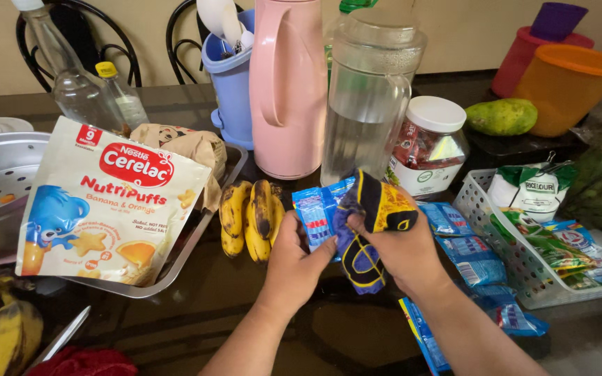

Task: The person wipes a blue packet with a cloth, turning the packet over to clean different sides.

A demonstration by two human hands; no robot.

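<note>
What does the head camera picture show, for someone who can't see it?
Two hands, left hand and right hand, grip a dark blue and yellow packet over a dark table, near bananas, a clear jug and a pink flask.

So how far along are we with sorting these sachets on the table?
Done: several packets already sit in the white basket. In hand: both hands, left hand and right hand, grip a purple-and-yellow sachet. Left: blue sachets lie loose on the table beside the basket; more lie by the bananas.
</note>
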